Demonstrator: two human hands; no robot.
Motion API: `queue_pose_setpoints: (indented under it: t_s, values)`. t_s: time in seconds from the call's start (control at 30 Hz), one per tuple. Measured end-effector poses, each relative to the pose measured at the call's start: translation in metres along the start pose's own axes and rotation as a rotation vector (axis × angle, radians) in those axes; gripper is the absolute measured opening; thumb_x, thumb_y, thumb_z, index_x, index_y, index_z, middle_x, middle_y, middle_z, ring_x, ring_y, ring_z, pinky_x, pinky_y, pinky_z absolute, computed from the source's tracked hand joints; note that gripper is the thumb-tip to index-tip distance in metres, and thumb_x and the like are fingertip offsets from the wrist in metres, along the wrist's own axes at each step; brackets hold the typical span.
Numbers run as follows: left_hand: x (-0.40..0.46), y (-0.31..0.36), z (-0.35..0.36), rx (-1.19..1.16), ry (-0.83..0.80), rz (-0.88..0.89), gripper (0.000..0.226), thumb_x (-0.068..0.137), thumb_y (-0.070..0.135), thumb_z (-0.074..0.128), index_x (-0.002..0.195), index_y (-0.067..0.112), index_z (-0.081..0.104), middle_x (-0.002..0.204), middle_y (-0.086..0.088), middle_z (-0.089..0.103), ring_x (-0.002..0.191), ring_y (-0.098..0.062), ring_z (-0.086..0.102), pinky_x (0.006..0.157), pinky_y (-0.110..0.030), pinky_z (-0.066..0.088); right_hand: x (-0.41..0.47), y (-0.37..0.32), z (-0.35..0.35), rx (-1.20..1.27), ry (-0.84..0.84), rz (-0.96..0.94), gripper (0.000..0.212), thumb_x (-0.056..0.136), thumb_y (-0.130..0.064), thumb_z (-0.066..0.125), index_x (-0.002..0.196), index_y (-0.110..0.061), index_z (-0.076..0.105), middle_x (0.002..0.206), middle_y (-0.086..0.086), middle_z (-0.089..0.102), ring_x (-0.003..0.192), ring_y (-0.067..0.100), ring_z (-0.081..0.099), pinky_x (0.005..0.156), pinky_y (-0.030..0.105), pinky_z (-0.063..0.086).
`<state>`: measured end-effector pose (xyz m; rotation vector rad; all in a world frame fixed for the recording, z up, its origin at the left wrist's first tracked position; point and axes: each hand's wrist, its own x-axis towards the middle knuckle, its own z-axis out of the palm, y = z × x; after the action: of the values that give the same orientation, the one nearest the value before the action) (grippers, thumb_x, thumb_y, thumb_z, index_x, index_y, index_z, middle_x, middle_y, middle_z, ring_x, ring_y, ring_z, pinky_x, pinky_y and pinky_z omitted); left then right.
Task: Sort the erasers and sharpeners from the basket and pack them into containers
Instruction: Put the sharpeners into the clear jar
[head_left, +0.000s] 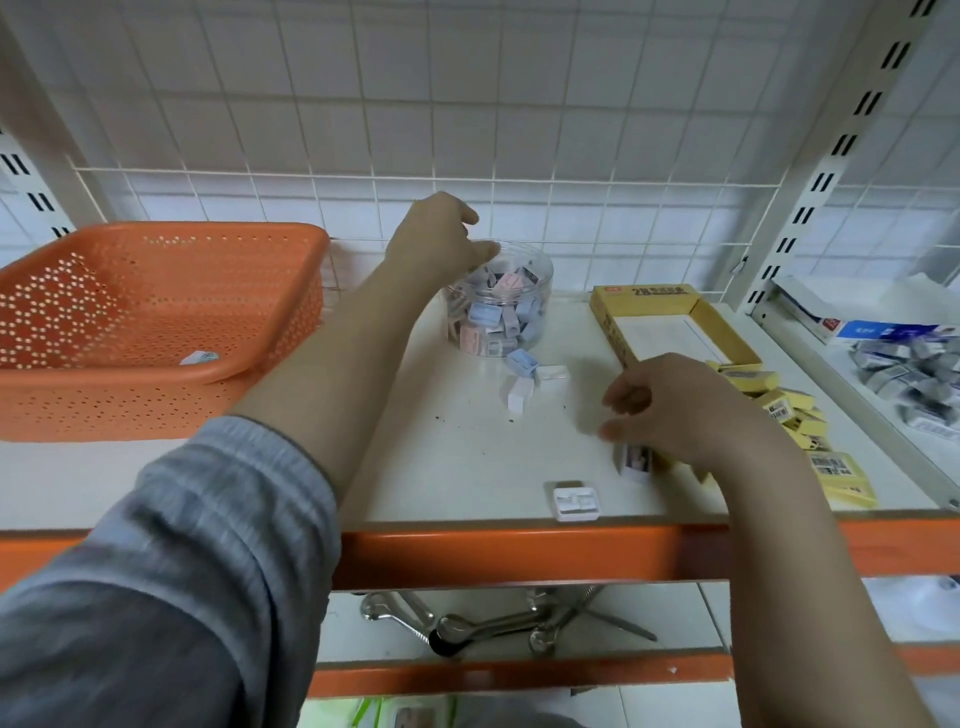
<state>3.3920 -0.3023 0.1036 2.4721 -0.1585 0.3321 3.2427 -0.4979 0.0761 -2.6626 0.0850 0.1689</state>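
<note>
Left hand (439, 234) curled over the upright jar (498, 301), grasp unclear. Right hand (675, 410) loosely curled; box (675, 322) runs toward 11 o'clock.

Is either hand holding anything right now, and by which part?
The right hand seems to pinch a small white sharpener by its top, low over the shelf. The left hand is curled over the clear jar; anything held there is hidden.

Stationery shop/stockroom: slotted metal shelving (852, 135) w/ wire grid back (363, 130), boxed erasers (906, 371).
</note>
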Motion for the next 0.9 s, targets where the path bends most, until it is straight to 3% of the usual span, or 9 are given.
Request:
queue_pose_setpoints:
  t_s: [0.07,0.17,0.27,0.37,0.5,0.7,0.77,0.83,0.9]
  values:
    - [-0.011,0.006,0.002,-0.022,0.038,0.044,0.043,0.085,0.033,0.066,0.122,0.014,0.059,0.116,-0.001,0.062,0.101,-0.017,0.060,0.090,-0.027,0.046,-0.009,0.002,-0.003,-0.039,-0.042,0.013,0.036,0.075,-0.019,0.077,0.109,-0.018,0.065,0.095,-0.006,0.059,0.093,0.013,0.059,0.080,0.024,0.047]
    - [-0.041,0.014,0.008,-0.084,0.063,0.099,0.021,0.086,0.025,0.063,0.104,0.017,0.069,0.095,0.003,0.068,0.084,-0.010,0.060,0.080,-0.024,0.048,-0.018,0.004,-0.004,-0.095,-0.121,0.037,0.049,0.073,-0.020,0.079,0.118,-0.023,0.060,0.107,-0.005,0.057,0.100,0.013,0.055,0.084,0.025,0.046]
    - [-0.076,0.018,0.018,-0.067,-0.047,0.091,0.014,0.084,0.021,0.058,0.081,0.013,0.070,0.079,-0.002,0.066,0.071,-0.013,0.055,0.066,-0.025,0.044,-0.022,0.004,0.000,-0.192,-0.115,0.030,0.048,0.078,-0.018,0.074,0.122,-0.026,0.055,0.121,-0.004,0.054,0.108,0.014,0.052,0.089,0.026,0.047]
    - [-0.104,0.015,0.029,-0.015,-0.183,0.026,0.016,0.084,0.032,0.062,0.089,0.020,0.069,0.088,0.004,0.066,0.087,-0.013,0.060,0.073,-0.026,0.044,-0.023,0.006,0.007,-0.246,-0.046,0.019,0.041,0.085,-0.016,0.064,0.122,-0.029,0.055,0.127,-0.002,0.051,0.116,0.017,0.049,0.093,0.030,0.046]
    - [-0.122,0.005,0.045,0.042,-0.240,-0.044,0.038,0.082,0.038,0.066,0.116,0.023,0.060,0.112,0.004,0.059,0.106,-0.016,0.055,0.085,-0.026,0.041,-0.024,0.014,0.011,-0.187,0.019,-0.029,0.034,0.085,-0.017,0.065,0.117,-0.028,0.059,0.123,-0.002,0.054,0.114,0.016,0.049,0.088,0.026,0.042]
    - [-0.123,0.002,0.055,0.018,-0.159,-0.054,0.033,0.082,0.016,0.061,0.114,0.021,0.063,0.110,-0.003,0.063,0.105,-0.020,0.056,0.088,-0.029,0.046,-0.012,0.018,0.006,0.160,0.316,-0.058,0.023,0.085,-0.018,0.063,0.108,-0.021,0.065,0.085,-0.012,0.063,0.077,0.008,0.057,0.054,0.013,0.039]
    - [-0.125,0.001,0.054,0.013,-0.152,-0.053,0.033,0.080,0.012,0.058,0.111,0.021,0.065,0.107,-0.002,0.065,0.103,-0.020,0.057,0.086,-0.029,0.047,-0.004,0.011,0.001,0.240,0.400,-0.083,0.019,0.087,-0.022,0.063,0.106,-0.021,0.065,0.083,-0.011,0.062,0.072,0.007,0.057,0.054,0.010,0.040]
    - [-0.126,-0.002,0.048,-0.011,-0.134,-0.039,0.022,0.080,0.010,0.057,0.095,0.020,0.069,0.090,-0.003,0.066,0.091,-0.021,0.059,0.077,-0.025,0.047,0.009,0.002,-0.006,0.271,0.438,-0.116,0.020,0.086,-0.022,0.063,0.106,-0.019,0.065,0.084,-0.008,0.063,0.075,0.008,0.059,0.059,0.013,0.041]
    - [-0.125,-0.004,0.037,-0.003,-0.105,-0.009,0.018,0.081,0.011,0.058,0.064,0.017,0.058,0.065,-0.007,0.054,0.070,-0.023,0.053,0.058,-0.021,0.037,0.027,-0.011,-0.011,0.234,0.449,-0.166,0.021,0.085,-0.021,0.063,0.106,-0.018,0.065,0.086,-0.008,0.062,0.082,0.010,0.060,0.066,0.017,0.042]
